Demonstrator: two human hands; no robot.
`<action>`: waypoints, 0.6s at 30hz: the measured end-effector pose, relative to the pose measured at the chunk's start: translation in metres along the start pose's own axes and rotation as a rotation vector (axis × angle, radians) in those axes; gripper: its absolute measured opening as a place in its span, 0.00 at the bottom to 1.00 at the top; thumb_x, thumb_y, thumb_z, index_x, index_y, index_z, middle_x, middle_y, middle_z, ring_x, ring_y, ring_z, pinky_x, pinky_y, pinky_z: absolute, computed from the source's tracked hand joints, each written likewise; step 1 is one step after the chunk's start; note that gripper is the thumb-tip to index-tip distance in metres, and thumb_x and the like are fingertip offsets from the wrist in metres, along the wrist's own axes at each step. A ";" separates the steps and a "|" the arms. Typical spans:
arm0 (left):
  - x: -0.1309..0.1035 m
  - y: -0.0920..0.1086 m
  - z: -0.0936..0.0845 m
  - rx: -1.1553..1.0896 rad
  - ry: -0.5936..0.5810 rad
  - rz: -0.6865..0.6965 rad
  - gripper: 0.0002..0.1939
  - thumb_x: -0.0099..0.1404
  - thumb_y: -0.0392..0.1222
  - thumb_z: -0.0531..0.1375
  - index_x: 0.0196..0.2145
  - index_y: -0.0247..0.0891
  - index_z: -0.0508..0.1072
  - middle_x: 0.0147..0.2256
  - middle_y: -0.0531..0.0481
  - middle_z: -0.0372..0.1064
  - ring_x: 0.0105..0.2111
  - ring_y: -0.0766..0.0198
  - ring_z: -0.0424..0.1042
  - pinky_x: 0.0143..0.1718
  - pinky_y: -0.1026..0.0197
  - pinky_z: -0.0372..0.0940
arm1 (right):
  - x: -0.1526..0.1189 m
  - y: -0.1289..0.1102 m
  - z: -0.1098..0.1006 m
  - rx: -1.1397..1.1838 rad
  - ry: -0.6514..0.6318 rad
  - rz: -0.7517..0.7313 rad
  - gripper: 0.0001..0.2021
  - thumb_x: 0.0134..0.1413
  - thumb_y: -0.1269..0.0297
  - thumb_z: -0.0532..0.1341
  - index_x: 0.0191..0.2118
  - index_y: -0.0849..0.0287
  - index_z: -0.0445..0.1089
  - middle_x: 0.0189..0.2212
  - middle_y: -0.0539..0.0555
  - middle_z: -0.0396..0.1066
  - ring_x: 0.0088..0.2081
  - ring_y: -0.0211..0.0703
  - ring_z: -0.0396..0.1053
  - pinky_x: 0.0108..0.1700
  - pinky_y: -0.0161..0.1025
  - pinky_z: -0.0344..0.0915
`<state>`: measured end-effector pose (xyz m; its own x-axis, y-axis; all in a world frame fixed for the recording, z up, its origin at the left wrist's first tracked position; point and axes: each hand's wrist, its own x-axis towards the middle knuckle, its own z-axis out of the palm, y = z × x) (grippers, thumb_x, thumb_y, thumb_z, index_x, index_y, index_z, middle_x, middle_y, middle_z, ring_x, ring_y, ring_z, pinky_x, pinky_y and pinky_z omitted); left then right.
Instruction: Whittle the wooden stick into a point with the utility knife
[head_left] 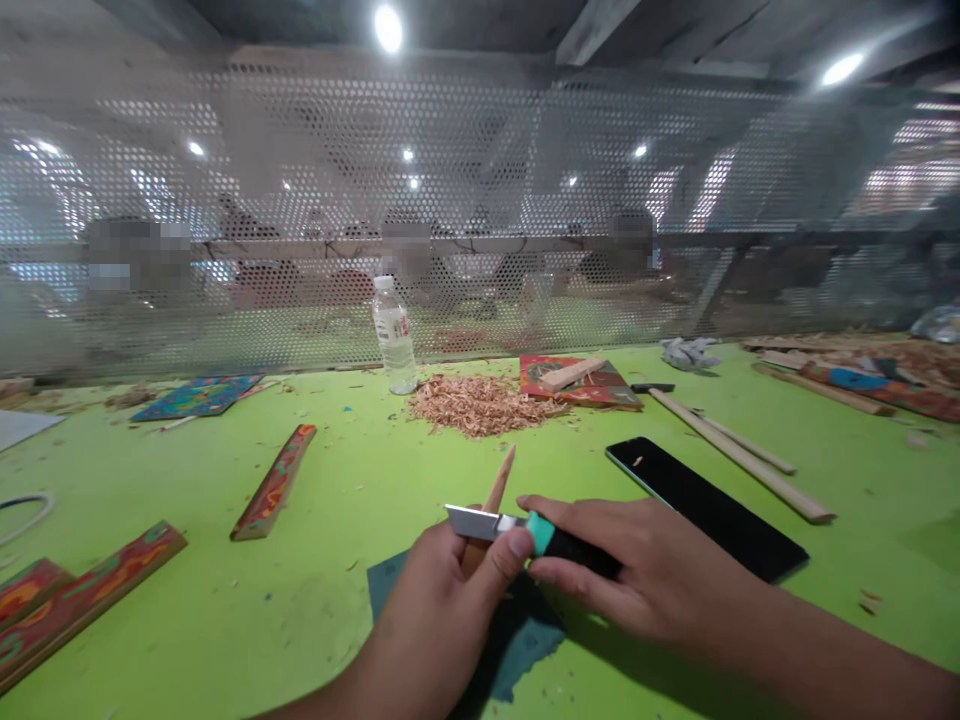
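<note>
My left hand (450, 605) is closed around a slim wooden stick (500, 478), whose pointed end rises away from me. In my right hand (637, 560) is a utility knife (566, 547) with a black and teal handle. Its blade (472, 522) lies across the stick and points left. My left thumb presses near the knife's front end. Beneath my hands is a dark green sheet with a torn edge (525, 650), perhaps sandpaper. The stick's lower part is hidden in my left palm.
Wood shavings (484, 405) are heaped by a water bottle (395, 340). A black phone (705, 505) lies right of my hands, with wooden rods (742, 455) beyond it. Painted wood strips (274, 485) lie to the left. A perforated metal screen (465, 220) closes the table's far side.
</note>
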<state>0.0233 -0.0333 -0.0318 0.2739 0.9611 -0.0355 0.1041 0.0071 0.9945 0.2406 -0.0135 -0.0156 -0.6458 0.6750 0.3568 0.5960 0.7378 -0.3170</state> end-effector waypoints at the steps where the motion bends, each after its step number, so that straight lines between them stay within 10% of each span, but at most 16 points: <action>1: 0.000 0.000 0.000 0.028 0.017 -0.008 0.25 0.69 0.62 0.63 0.27 0.40 0.67 0.26 0.57 0.61 0.28 0.65 0.56 0.32 0.63 0.57 | -0.001 0.000 0.001 -0.017 0.012 0.005 0.21 0.75 0.50 0.57 0.59 0.61 0.76 0.45 0.61 0.85 0.40 0.54 0.85 0.38 0.43 0.78; 18: 0.010 -0.015 -0.002 -0.125 -0.016 -0.114 0.28 0.67 0.70 0.61 0.29 0.44 0.60 0.18 0.65 0.49 0.15 0.73 0.45 0.15 0.67 0.44 | 0.001 0.001 0.002 -0.160 0.371 0.108 0.26 0.77 0.45 0.52 0.59 0.62 0.76 0.36 0.58 0.84 0.31 0.49 0.82 0.30 0.41 0.73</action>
<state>0.0229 -0.0234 -0.0468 0.2829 0.9474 -0.1497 0.0156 0.1515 0.9883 0.2394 -0.0121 -0.0173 -0.3773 0.6784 0.6304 0.7367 0.6323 -0.2395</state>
